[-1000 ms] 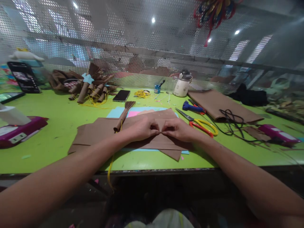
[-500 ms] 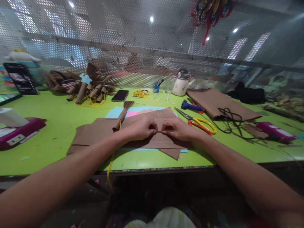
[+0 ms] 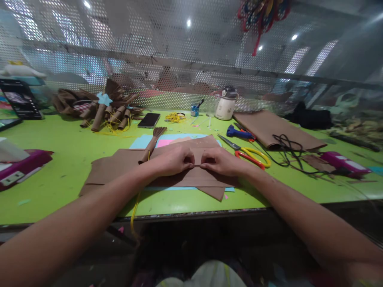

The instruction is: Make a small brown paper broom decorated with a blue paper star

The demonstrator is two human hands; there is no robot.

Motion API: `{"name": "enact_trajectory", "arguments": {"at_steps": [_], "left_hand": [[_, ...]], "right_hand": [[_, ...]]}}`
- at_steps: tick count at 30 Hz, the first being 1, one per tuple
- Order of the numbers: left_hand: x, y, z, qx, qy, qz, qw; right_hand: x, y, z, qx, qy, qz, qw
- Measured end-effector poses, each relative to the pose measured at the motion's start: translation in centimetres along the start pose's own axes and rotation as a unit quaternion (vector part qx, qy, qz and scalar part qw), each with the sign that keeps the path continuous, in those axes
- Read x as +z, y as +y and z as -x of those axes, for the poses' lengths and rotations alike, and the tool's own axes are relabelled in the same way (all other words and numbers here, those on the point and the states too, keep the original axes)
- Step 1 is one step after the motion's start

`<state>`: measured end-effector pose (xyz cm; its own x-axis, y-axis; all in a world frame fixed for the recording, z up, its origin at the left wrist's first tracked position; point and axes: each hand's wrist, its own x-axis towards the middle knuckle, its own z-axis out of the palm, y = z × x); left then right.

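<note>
Over a layered stack of brown paper [image 3: 110,165], my left hand [image 3: 176,160] and my right hand [image 3: 220,161] face each other with their fingertips a short gap apart. Both are closed in a pinch on a thin strip of brown paper [image 3: 197,165] that spans the gap. Left of my left hand lies a small brown paper broom [image 3: 153,144] with a fringed end, and a yellow string [image 3: 135,211] hangs over the table edge below it. Scissors [image 3: 249,153] with yellow and orange handles rest right of my right hand. Blue paper [image 3: 140,141] shows under the stack.
Rolled brown paper brooms [image 3: 101,113] are piled at the back left beside a phone [image 3: 149,120]. Toward the back stand a blue jar [image 3: 194,111] and a white bottle [image 3: 225,107]. A blue glue gun [image 3: 239,133], folded brown paper [image 3: 269,127] and a black cord [image 3: 287,149] lie to the right.
The whole view has shifted slightly. Both hands stay over the brown paper in nearly the same pinch, their fingertips a little nearer the strip.
</note>
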<state>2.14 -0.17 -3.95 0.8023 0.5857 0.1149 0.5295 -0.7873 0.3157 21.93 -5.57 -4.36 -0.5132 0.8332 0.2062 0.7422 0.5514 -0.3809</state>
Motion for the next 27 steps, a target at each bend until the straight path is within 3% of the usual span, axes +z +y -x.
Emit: {"name": "enact_trajectory", "arguments": {"at_steps": [9, 18, 27], "left_hand": [[-0.5, -0.5, 0.2, 0.011, -0.019, 0.005, 1.000], [-0.4, -1.2, 0.3, 0.040, -0.030, -0.012, 0.999], [-0.8, -1.1, 0.6, 0.061, -0.042, -0.036, 0.997]], "right_hand": [[0.3, 0.8, 0.1, -0.034, 0.000, -0.009, 0.999], [-1.1, 0.8, 0.9, -0.027, -0.041, 0.011, 0.999], [-0.9, 1.0, 1.6, -0.031, -0.037, 0.078, 0.996]]}}
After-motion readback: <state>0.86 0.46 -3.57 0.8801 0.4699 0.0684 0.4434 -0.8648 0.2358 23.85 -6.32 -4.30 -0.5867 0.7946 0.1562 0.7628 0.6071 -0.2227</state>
